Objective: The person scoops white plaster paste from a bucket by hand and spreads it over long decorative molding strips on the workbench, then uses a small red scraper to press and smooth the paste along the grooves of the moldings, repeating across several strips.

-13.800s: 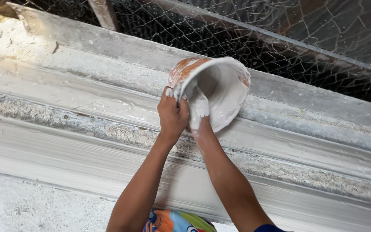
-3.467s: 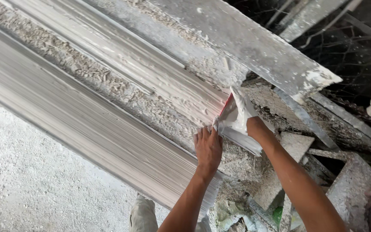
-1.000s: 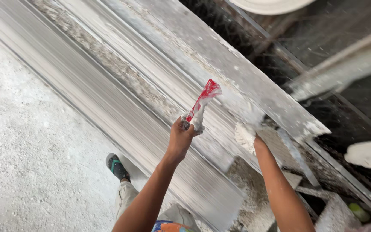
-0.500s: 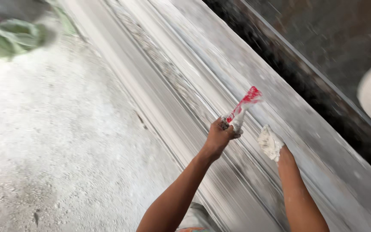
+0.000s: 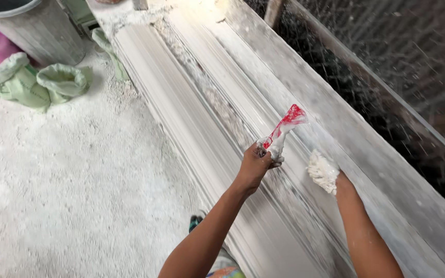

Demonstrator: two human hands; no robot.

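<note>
A dusty floor [image 5: 68,195] flanks the long plaster moulding [image 5: 222,118]. The left hand [image 5: 253,166] grips a red scraper [image 5: 283,131] on it; the plaster-coated right hand [image 5: 324,171] rests alongside (grip unclear). Steady, even strokes would suit.

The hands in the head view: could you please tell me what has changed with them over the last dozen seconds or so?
The white bowl that both hands held about fourteen seconds ago is gone. The left hand now has its grip on a red-and-white scraper; the right hand, coated in white plaster, presses on the long moulding. Over the last second, grip and contact are unchanged; only the view has shifted along the moulding.
</note>
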